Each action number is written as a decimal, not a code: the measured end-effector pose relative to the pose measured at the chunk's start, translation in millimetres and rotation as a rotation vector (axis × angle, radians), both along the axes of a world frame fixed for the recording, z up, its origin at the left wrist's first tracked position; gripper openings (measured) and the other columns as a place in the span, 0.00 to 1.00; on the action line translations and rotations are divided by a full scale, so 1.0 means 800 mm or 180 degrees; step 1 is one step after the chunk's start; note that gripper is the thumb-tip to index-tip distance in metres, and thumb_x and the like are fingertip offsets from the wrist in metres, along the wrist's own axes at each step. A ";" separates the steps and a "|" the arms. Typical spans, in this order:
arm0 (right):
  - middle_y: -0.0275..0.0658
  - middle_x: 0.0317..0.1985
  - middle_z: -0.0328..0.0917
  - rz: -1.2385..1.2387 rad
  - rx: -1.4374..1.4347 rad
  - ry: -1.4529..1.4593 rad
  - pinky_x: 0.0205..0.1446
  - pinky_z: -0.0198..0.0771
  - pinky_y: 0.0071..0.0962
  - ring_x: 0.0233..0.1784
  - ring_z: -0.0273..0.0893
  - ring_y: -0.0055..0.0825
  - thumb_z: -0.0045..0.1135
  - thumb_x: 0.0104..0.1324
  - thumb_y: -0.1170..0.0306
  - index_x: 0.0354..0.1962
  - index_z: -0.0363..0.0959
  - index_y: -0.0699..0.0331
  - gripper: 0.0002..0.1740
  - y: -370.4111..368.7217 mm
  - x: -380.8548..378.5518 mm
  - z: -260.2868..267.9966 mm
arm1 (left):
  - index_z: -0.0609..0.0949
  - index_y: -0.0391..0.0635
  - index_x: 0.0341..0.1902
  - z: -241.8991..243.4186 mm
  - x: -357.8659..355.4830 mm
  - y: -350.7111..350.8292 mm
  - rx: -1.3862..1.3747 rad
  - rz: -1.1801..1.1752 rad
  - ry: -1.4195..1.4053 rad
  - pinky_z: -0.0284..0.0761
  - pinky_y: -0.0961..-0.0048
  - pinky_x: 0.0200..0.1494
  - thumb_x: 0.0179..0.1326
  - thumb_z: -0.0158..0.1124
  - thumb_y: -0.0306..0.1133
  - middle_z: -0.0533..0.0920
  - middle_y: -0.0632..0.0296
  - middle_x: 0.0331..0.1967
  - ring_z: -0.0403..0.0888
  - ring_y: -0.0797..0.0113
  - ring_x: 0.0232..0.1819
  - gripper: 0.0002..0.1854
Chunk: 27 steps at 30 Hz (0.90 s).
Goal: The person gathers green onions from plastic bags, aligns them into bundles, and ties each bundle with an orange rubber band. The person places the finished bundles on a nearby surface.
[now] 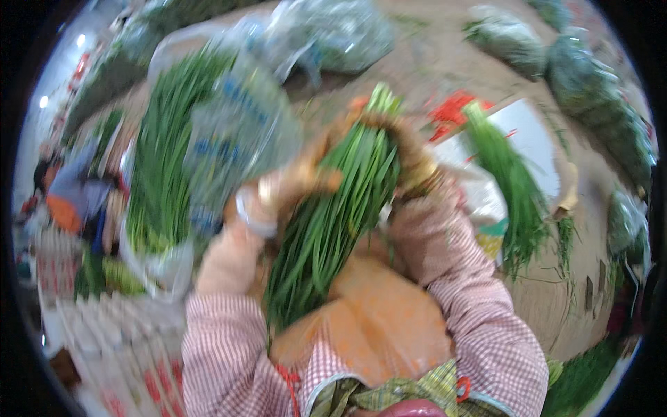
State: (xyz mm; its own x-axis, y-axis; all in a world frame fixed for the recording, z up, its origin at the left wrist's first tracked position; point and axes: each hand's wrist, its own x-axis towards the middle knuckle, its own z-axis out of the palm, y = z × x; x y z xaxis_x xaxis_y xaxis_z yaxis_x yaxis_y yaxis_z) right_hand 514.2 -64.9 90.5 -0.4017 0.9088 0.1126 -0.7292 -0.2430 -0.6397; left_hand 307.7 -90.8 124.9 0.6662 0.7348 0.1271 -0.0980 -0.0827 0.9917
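Both hands are around a bunch of long green leaves, apparently garlic chives [346, 198], held above my lap. Its pale cut ends point away from me and the leaf tips hang towards my left knee. My left hand [320, 167], with a pale bracelet at the wrist, grips the bunch from the left side. Around the top of the bunch, just below the pale ends, my right hand [404, 138] is closed. Motion blurs the fingers of both hands. An orange cover [385, 318] lies over my lap.
To the left, loose chives [167, 151] lie by a clear plastic bag [239, 135]. On the right are red ties [458, 112], a white board [529, 140], a white sack [477, 190] and another chive bunch [513, 182]. Filled bags [338, 36] stand beyond; a person [86, 187] sits far left.
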 end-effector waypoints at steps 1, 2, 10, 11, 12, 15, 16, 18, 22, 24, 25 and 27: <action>0.38 0.39 0.80 -0.0073 -0.0239 -0.0235 0.41 0.79 0.29 0.36 0.81 0.27 0.64 0.56 0.67 0.50 0.71 0.61 0.24 0.002 0.007 -0.005 | 0.54 0.43 0.75 -0.023 -0.012 -0.011 -0.1088 -0.0596 0.0107 0.49 0.67 0.73 0.47 0.68 0.63 0.60 0.60 0.72 0.55 0.66 0.72 0.59; 0.38 0.38 0.80 -0.0210 -0.0304 -0.0292 0.40 0.78 0.28 0.35 0.80 0.25 0.63 0.56 0.68 0.50 0.71 0.63 0.24 0.007 0.010 -0.010 | 0.55 0.42 0.75 -0.049 -0.015 -0.034 -0.1419 -0.0150 -0.0040 0.52 0.67 0.72 0.49 0.70 0.58 0.63 0.61 0.71 0.59 0.66 0.70 0.55; 0.36 0.38 0.79 -0.0290 -0.1041 -0.0375 0.39 0.78 0.24 0.34 0.79 0.23 0.59 0.64 0.61 0.53 0.70 0.64 0.23 0.027 -0.025 -0.069 | 0.69 0.42 0.64 -0.098 -0.026 -0.102 -0.2556 0.0580 -0.0634 0.74 0.72 0.53 0.49 0.77 0.35 0.77 0.65 0.51 0.75 0.70 0.50 0.38; 0.37 0.40 0.80 -0.0027 -0.1374 0.0037 0.40 0.79 0.26 0.36 0.80 0.24 0.59 0.65 0.57 0.53 0.71 0.63 0.24 0.021 -0.028 -0.071 | 0.69 0.42 0.63 -0.091 -0.024 -0.099 -0.2560 0.0778 -0.0511 0.75 0.72 0.52 0.49 0.77 0.33 0.77 0.64 0.51 0.76 0.70 0.50 0.38; 0.37 0.42 0.80 0.0424 -0.1570 0.0603 0.42 0.80 0.27 0.38 0.81 0.26 0.58 0.65 0.52 0.53 0.71 0.62 0.27 0.006 -0.030 -0.071 | 0.70 0.41 0.63 -0.085 -0.020 -0.098 -0.2594 0.0786 -0.0469 0.76 0.72 0.52 0.49 0.77 0.32 0.77 0.63 0.51 0.76 0.69 0.50 0.37; 0.40 0.49 0.80 0.0574 -0.1461 0.0137 0.53 0.78 0.34 0.48 0.80 0.30 0.54 0.63 0.42 0.55 0.71 0.61 0.35 -0.028 -0.036 -0.067 | 0.70 0.41 0.62 -0.075 -0.017 -0.093 -0.2969 0.0942 -0.0447 0.75 0.69 0.54 0.50 0.76 0.34 0.79 0.62 0.51 0.77 0.68 0.50 0.36; 0.41 0.50 0.79 0.0729 -0.1614 0.0271 0.55 0.77 0.34 0.49 0.79 0.30 0.55 0.64 0.44 0.56 0.70 0.62 0.33 -0.044 -0.039 -0.066 | 0.71 0.41 0.62 -0.076 -0.017 -0.092 -0.2869 0.1052 -0.0419 0.75 0.70 0.54 0.51 0.76 0.34 0.79 0.62 0.50 0.78 0.67 0.50 0.35; 0.41 0.50 0.78 0.0796 -0.1781 0.0215 0.54 0.76 0.33 0.51 0.78 0.29 0.57 0.65 0.50 0.56 0.69 0.63 0.30 -0.071 -0.053 -0.070 | 0.71 0.41 0.61 -0.084 -0.016 -0.088 -0.2716 0.1251 -0.0420 0.76 0.70 0.52 0.52 0.75 0.35 0.79 0.62 0.49 0.78 0.67 0.49 0.34; 0.40 0.51 0.76 0.0567 -0.1968 -0.0422 0.55 0.76 0.31 0.52 0.76 0.29 0.60 0.66 0.61 0.57 0.67 0.63 0.26 -0.085 -0.088 -0.093 | 0.69 0.42 0.63 -0.100 -0.014 -0.061 -0.2565 0.1069 -0.0380 0.76 0.70 0.52 0.55 0.72 0.34 0.77 0.62 0.51 0.77 0.67 0.50 0.33; 0.41 0.45 0.78 0.0710 -0.2383 -0.0170 0.48 0.79 0.35 0.44 0.79 0.31 0.59 0.66 0.58 0.53 0.69 0.63 0.24 -0.073 -0.100 -0.104 | 0.68 0.43 0.63 -0.099 -0.019 -0.035 -0.2746 0.0941 0.0219 0.78 0.69 0.48 0.57 0.70 0.34 0.78 0.59 0.50 0.78 0.64 0.49 0.32; 0.42 0.44 0.79 0.0832 -0.2709 0.0054 0.47 0.80 0.36 0.42 0.80 0.32 0.59 0.66 0.57 0.52 0.70 0.63 0.24 -0.066 -0.106 -0.108 | 0.68 0.43 0.63 -0.097 -0.023 -0.019 -0.3134 0.0764 0.0371 0.80 0.68 0.46 0.58 0.70 0.34 0.78 0.58 0.49 0.79 0.62 0.48 0.31; 0.45 0.41 0.80 0.1306 -0.3071 0.0620 0.42 0.81 0.39 0.35 0.82 0.36 0.58 0.64 0.50 0.49 0.73 0.62 0.26 -0.055 -0.111 -0.117 | 0.70 0.42 0.61 -0.096 -0.029 0.014 -0.4024 0.0610 0.0978 0.83 0.65 0.40 0.58 0.69 0.35 0.80 0.56 0.49 0.82 0.61 0.43 0.29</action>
State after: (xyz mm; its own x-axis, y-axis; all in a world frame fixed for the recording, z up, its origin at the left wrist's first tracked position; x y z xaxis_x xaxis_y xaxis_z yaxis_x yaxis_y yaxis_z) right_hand 425.7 -108.6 -3.0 -0.7501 0.4471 -0.4873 -0.5453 -0.8350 0.0732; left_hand 284.2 -79.8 47.8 0.4170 0.3194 -0.8509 0.0535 0.9260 0.3738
